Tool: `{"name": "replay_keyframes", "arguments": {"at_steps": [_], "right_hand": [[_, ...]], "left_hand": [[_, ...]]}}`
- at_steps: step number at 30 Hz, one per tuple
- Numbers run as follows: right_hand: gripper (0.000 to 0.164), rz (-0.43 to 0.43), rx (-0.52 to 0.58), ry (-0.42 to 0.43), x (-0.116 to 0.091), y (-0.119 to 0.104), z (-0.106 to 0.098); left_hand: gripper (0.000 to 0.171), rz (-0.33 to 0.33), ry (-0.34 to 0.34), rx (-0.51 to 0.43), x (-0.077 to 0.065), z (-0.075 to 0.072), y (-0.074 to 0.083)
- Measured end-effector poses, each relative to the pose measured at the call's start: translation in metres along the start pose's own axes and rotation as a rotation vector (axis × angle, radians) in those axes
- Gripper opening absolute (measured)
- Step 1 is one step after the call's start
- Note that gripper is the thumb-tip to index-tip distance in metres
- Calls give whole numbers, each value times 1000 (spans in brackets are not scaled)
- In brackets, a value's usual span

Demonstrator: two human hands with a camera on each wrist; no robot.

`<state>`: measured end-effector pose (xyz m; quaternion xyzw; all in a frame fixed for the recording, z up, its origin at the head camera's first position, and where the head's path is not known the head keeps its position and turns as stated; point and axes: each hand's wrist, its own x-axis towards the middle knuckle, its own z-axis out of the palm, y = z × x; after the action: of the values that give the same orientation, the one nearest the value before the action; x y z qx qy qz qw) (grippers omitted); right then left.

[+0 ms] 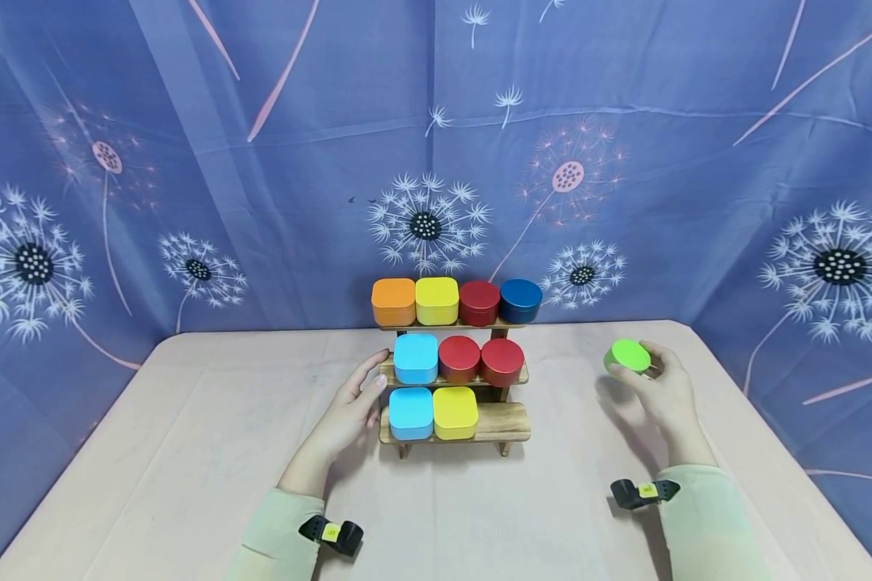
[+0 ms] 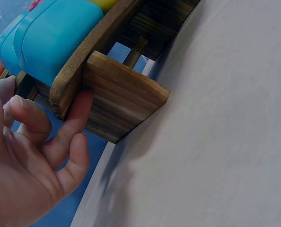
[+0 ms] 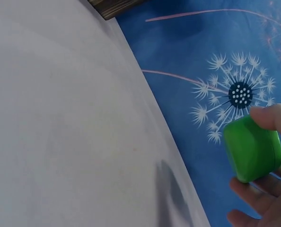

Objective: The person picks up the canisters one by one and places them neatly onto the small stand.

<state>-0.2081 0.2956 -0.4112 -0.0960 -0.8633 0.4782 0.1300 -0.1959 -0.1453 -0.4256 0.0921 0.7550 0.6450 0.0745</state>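
Observation:
A three-tier wooden stand [image 1: 505, 421] holds several lidded tins. My left hand [image 1: 349, 407] grips the stand's left end, thumb and forefinger at the edge of the middle shelf. In the left wrist view, a finger [image 2: 79, 113] reaches beneath a shelf beside the wooden leg [image 2: 126, 90], close to a light blue tin [image 2: 60, 38]. Off to the right, my right hand [image 1: 664, 387] holds a green tin [image 1: 627, 355] between thumb and fingers, above the table with its shadow below. The right wrist view shows rounded corners on this green tin [image 3: 251, 149].
Top shelf: orange tin [image 1: 393, 302], yellow tin [image 1: 437, 301], red tin [image 1: 479, 303], dark blue tin [image 1: 520, 301]. Middle: light blue tin [image 1: 416, 358] and two red tins [image 1: 502, 361]. Bottom left: light blue tin [image 1: 410, 413], yellow tin [image 1: 454, 412]. Blue dandelion-print cloth [image 1: 298, 202] surrounds the table [image 1: 189, 452].

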Motion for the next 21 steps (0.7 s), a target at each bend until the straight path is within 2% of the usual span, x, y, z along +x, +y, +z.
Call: {"name": "replay_keyframes", "arguments": {"at_steps": [21], "right_hand": [[72,-138,28,-36,-9,-20,3]], "left_hand": [[46,8,-1,6,-1,0,1]]}}
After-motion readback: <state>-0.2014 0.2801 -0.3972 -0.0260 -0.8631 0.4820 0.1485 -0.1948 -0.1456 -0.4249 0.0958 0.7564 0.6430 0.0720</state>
